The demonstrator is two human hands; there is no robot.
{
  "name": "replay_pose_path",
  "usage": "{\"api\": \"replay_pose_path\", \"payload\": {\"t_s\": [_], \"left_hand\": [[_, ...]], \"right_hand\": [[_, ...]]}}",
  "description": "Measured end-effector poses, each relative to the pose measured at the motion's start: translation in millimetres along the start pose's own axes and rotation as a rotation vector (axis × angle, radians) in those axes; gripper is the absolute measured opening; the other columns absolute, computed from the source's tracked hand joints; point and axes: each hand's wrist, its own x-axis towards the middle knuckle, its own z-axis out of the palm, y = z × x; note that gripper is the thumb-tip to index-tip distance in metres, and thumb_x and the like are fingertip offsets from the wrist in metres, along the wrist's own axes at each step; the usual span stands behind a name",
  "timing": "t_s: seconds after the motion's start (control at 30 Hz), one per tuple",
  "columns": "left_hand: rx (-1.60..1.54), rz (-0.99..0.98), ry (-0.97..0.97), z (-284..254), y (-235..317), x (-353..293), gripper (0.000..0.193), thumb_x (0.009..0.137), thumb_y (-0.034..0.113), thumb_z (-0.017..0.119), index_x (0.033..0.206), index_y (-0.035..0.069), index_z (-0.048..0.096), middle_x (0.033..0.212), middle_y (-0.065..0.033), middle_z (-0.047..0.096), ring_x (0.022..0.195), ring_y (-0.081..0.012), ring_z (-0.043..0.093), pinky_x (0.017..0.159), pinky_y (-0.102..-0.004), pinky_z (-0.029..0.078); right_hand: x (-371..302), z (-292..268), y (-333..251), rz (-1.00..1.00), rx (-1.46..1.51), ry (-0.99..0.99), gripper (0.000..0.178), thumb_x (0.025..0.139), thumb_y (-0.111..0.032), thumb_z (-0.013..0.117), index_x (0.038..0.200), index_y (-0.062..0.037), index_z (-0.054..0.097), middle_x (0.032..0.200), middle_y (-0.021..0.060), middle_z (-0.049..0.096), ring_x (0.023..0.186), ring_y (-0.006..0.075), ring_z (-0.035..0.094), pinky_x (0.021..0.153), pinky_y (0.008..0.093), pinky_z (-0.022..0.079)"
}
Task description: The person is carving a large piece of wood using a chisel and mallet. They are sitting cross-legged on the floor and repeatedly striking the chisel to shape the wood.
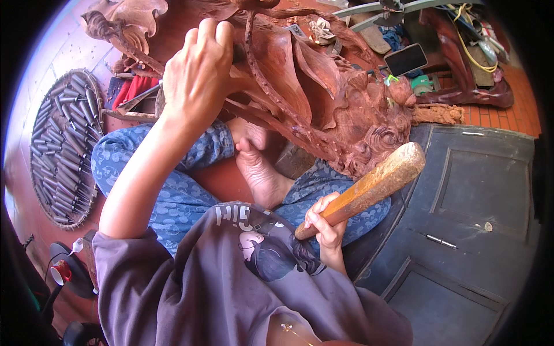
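A large reddish-brown wood carving (277, 63) with petal-like folds, a thin curved stem and swirls spreads across the upper middle, over my crossed legs. My left hand (199, 75) is closed in a fist against its left part, knuckles up; a dark bit shows beside the fingers, but what they hold is hidden. At the lower right my right hand (326, 222) wraps round the narrow end of a wooden mallet (372, 184). This club-shaped mallet slants up to the right, its thick, worn end in front of the carving's lower right edge.
A round woven basket (66, 147) full of dark chisel-like tools lies at left. Dark grey door panels (479, 190) lie at right. Beyond the carving are a phone (405, 59), a yellow cord (470, 46) and dark red wooden pieces (456, 52). A red cup (60, 272) is lower left.
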Motion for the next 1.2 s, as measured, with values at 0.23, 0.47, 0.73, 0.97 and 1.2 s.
{"api": "replay_pose_path", "payload": {"t_s": [0.23,0.47,0.73,0.97,1.2], "left_hand": [[0.007,0.029,0.005,5.6,-9.5,9.8,0.053,0.056,0.030,0.084,0.094,0.008,0.054,0.096,-0.0095,0.056,0.091,-0.0300,0.062,0.071,-0.0404,0.052],[-0.036,-0.042,-0.089,-13.1,-12.8,19.1,0.038,0.064,0.024,0.080,0.094,0.008,0.061,0.097,-0.0102,0.059,0.094,-0.0306,0.061,0.079,-0.0403,0.050],[-0.093,-0.128,0.088,-50.0,-22.4,3.9,0.036,0.070,0.023,0.076,0.097,0.007,0.060,0.097,-0.0124,0.060,0.092,-0.0317,0.061,0.077,-0.0406,0.049],[-0.861,0.205,-0.421,-48.1,79.9,-109.3,0.021,0.081,0.018,0.060,0.090,0.001,0.050,0.075,-0.0148,0.058,0.074,-0.0313,0.059,0.061,-0.0390,0.049],[-1.113,0.415,-0.500,-10.5,88.1,-164.9,0.020,0.077,0.016,0.059,0.086,-0.001,0.057,0.074,-0.0148,0.064,0.072,-0.0250,0.067,0.059,-0.0346,0.051]], "right_hand": [[-8.0,-14.4,-3.4,0.040,-0.025,0.021,0.030,0.074,0.012,0.064,0.093,-0.0021,0.045,0.075,0.0071,0.051,0.055,0.0140,0.057,0.052,0.0268,0.052],[-12.8,-23.5,2.2,0.072,-0.018,0.050,0.030,0.074,0.012,0.064,0.093,-0.0025,0.045,0.076,0.0067,0.051,0.055,0.0144,0.057,0.052,0.0273,0.052],[-9.5,-20.6,13.5,-0.070,0.007,-0.102,0.029,0.077,0.003,0.063,0.093,-0.0067,0.041,0.071,0.0057,0.048,0.057,0.0163,0.052,0.054,0.0290,0.049],[10.8,2.1,28.1,-0.146,0.089,-0.157,0.035,0.074,-0.016,0.075,0.092,-0.0099,0.045,0.089,0.0073,0.053,0.093,0.0242,0.051,0.090,0.0423,0.040],[15.5,-4.1,54.4,-0.049,-0.220,-0.239,0.050,0.075,-0.036,0.076,0.104,-0.0099,0.044,0.107,0.0156,0.054,0.118,0.0334,0.048,0.106,0.0492,0.033]]}}
